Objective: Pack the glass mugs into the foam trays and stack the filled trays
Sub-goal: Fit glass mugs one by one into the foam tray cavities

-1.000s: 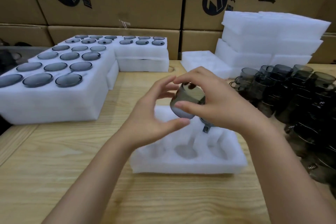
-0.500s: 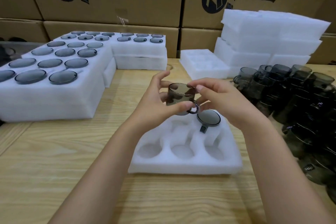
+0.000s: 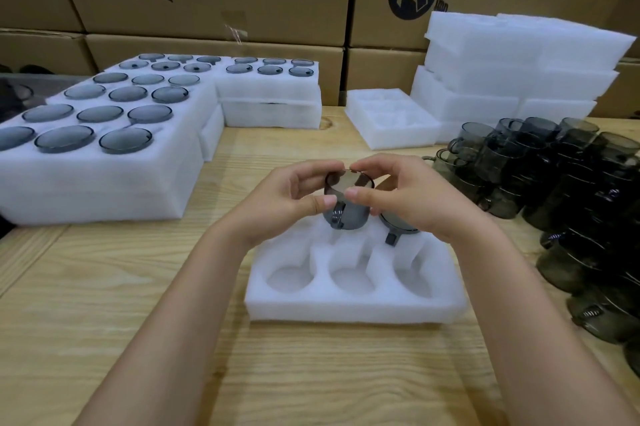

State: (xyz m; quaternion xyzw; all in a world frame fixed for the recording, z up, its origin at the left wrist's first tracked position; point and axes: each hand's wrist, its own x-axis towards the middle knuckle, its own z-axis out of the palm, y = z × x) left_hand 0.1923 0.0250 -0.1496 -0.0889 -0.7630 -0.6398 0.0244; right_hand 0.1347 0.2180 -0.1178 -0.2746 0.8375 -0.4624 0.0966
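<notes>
- The left hand [image 3: 291,200] and the right hand [image 3: 415,204] both pinched one smoky glass mug [image 3: 348,207] by its rim, with thumbs on the near side and fingertips curled over the far side.
- The mug hung upright over the far middle pocket of the foam tray [image 3: 346,311], its handle turned toward the near side. Whether its base had entered the pocket could not be told.
- A seated mug [image 3: 398,223] filled the far right pocket, just beside the held one. The three near pockets were bare.
- Likely risk: a sideways drift to the right on the way down would knock glass against glass and chip a rim.
- Likely risk: if the handle missed its slot in the foam, the mug would sit tilted, and pressing it down could tear the foam or stress the handle.
- A rim-only pinch gave little hold, so a slip would drop the mug onto the tray edge or the table [image 3: 104,321].
- The loose mugs [image 3: 554,183] crowded the right side, where a careless right elbow could topple them.
- The filled trays [image 3: 104,190] stood stacked at the far left, well apart.
</notes>
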